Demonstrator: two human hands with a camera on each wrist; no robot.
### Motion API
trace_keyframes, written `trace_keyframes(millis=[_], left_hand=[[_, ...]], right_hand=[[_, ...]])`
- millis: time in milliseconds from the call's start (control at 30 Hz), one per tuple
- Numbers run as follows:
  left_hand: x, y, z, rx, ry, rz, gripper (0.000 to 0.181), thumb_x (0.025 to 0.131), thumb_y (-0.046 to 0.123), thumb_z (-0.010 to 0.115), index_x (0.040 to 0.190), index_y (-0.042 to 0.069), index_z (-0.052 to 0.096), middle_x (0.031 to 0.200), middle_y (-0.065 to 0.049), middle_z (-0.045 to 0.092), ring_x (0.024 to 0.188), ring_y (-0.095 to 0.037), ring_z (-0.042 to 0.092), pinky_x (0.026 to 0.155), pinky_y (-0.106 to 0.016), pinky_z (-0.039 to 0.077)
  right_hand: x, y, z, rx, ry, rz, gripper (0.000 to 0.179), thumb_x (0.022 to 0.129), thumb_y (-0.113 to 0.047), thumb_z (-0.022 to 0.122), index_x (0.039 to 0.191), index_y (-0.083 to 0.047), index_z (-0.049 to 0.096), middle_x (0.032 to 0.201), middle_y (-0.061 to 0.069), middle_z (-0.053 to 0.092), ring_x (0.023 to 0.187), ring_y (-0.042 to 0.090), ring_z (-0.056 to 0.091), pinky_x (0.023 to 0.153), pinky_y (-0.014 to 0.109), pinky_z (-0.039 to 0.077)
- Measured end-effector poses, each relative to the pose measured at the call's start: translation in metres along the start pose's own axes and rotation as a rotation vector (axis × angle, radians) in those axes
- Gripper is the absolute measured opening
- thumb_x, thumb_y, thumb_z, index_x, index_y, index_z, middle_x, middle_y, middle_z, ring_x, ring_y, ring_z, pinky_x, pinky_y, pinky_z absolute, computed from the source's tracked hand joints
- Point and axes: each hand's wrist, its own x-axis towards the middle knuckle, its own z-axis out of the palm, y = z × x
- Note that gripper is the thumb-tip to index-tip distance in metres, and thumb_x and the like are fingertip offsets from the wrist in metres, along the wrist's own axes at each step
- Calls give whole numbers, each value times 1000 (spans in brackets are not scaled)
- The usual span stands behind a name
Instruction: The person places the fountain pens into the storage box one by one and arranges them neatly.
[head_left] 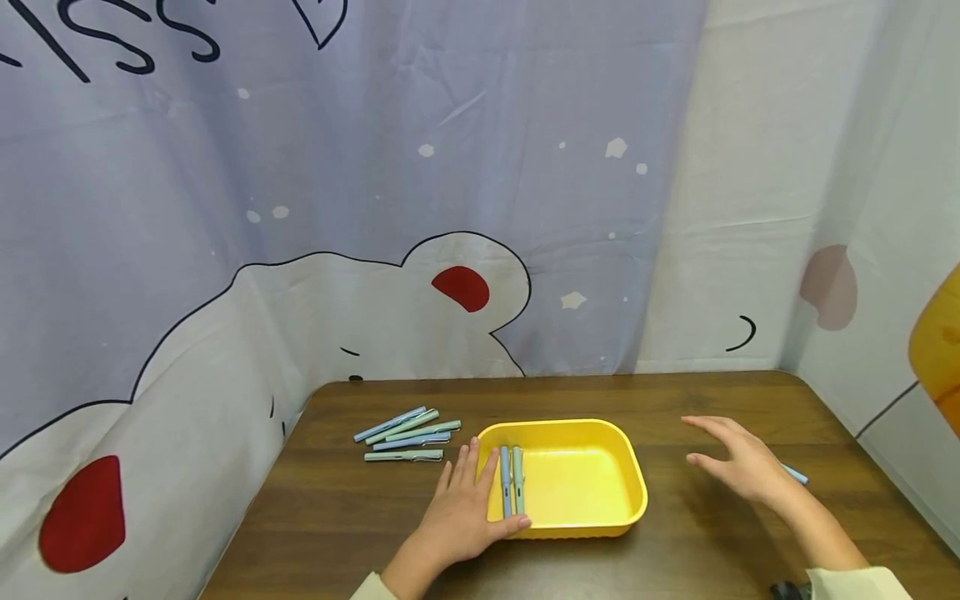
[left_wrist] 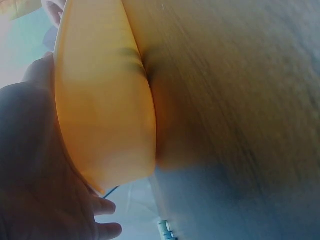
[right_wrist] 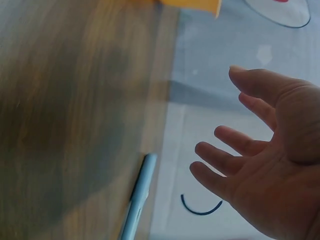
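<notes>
My left hand (head_left: 463,508) rests on the near left corner of a yellow tray (head_left: 630,490), fingers spread along the left rim and thumb over the front one. Inside the tray, at its left side, a blue pen (head_left: 506,479) and a green pen (head_left: 518,479) lie side by side. The left wrist view shows this hand against the tray's outer wall (left_wrist: 105,110). To the right of the tray, my right hand (head_left: 742,467) hovers above the table with its fingers apart, holding nothing. Beside it lies another blue pen (right_wrist: 139,195), partly hidden by the hand in the head view.
Several blue and green pens lie on the brown wooden table (head_left: 337,517) left of the tray, including a separate green pen (head_left: 403,456) nearest the front. A printed curtain (head_left: 570,208) hangs behind the table and along its sides.
</notes>
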Motion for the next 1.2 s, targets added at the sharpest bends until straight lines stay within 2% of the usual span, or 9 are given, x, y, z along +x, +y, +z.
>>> trace_keyframes(millis=[567, 933, 1200], left_hand=[[0, 1, 0, 1, -1, -8, 106, 86, 80, 53, 163, 15, 21, 169, -18, 8, 155, -38, 13, 121, -61, 17], [-1, 1, 0, -5, -3, -9, 107, 85, 80, 53, 163, 15, 22, 169, -19, 8, 155, -39, 14, 121, -62, 17], [0, 2, -1, -3, -9, -16, 105, 86, 79, 54, 163, 15, 23, 169, -19, 8, 155, -39, 14, 121, -62, 17]], right_hand=[[-1, 44, -3, -81, -109, 116, 61, 90, -16, 76, 142, 1, 50, 137, 36, 47, 123, 60, 45, 92, 74, 40], [0, 70, -5, -124, -101, 155, 66, 87, -15, 77, 140, 8, 47, 130, 43, 48, 118, 62, 46, 92, 71, 42], [-2, 83, -7, -140, -142, 184, 66, 87, -18, 76, 140, 9, 45, 130, 45, 45, 117, 64, 43, 91, 73, 40]])
